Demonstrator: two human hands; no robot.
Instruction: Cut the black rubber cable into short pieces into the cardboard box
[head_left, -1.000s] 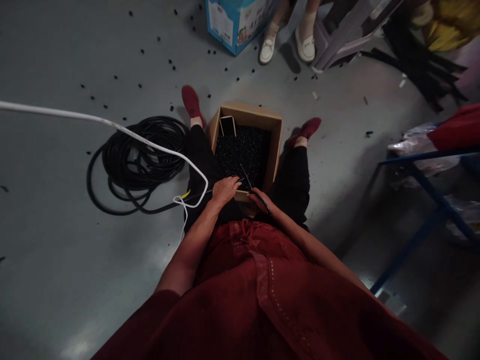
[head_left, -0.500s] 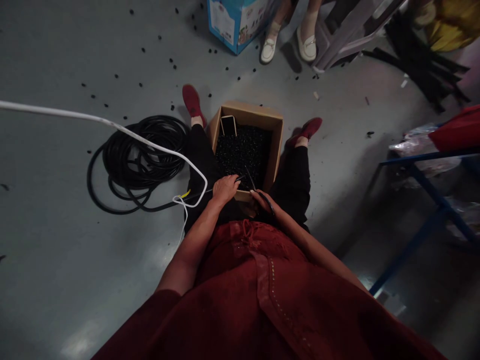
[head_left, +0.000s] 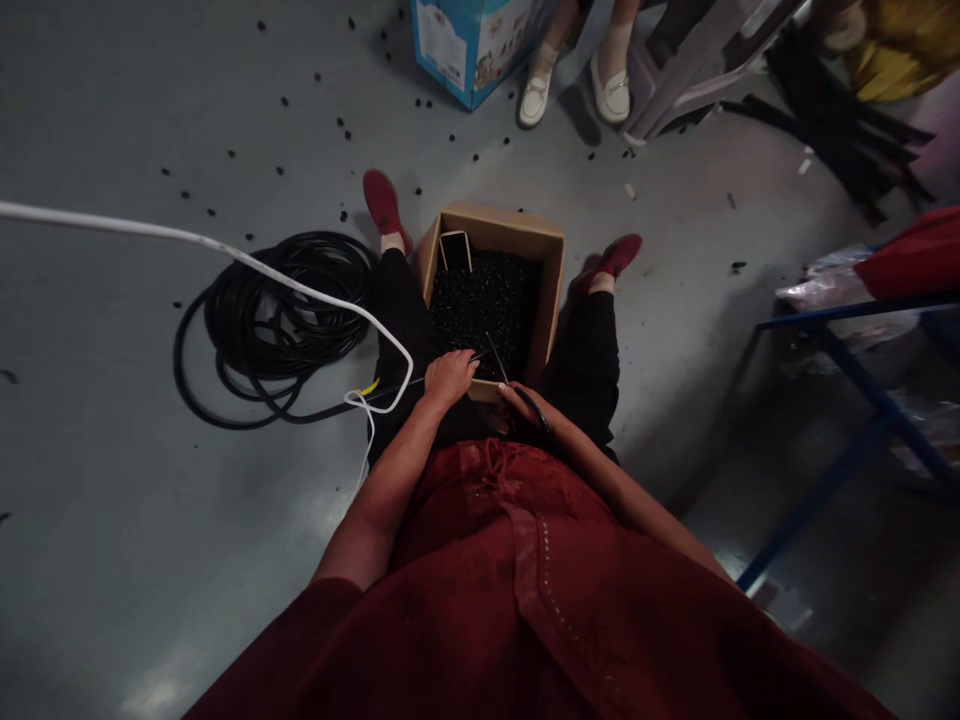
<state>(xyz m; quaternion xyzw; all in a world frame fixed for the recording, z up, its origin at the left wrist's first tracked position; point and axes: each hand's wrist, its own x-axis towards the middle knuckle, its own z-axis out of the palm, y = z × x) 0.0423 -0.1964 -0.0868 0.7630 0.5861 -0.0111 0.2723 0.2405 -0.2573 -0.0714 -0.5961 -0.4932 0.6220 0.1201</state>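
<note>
My left hand (head_left: 450, 377) is closed round a length of black tubing (head_left: 397, 390) at the near edge of an open cardboard box (head_left: 553, 290). A short end of the tubing sticks out past the fingers. My right hand (head_left: 529, 402) grips a pair of scissors (head_left: 496, 355), whose blades point forward over the box, close to that end. Many small cut black pieces (head_left: 484, 295) fill the box, which stands between my legs. From my left hand the tubing runs left to a large black coil (head_left: 292, 345) on the floor.
A white cable (head_left: 300, 285) crosses on the left, above the coil. Black bits are scattered over the floor. Ahead are a blue carton (head_left: 446, 45), another person's white shoes (head_left: 534, 100) and a plastic stool (head_left: 667, 90). A blue metal frame (head_left: 847, 370) stands on the right.
The scissors' blades have shifted slightly left, towards the tubing's end. Both hands stay in nearly the same place, and the whole view has moved very little.
</note>
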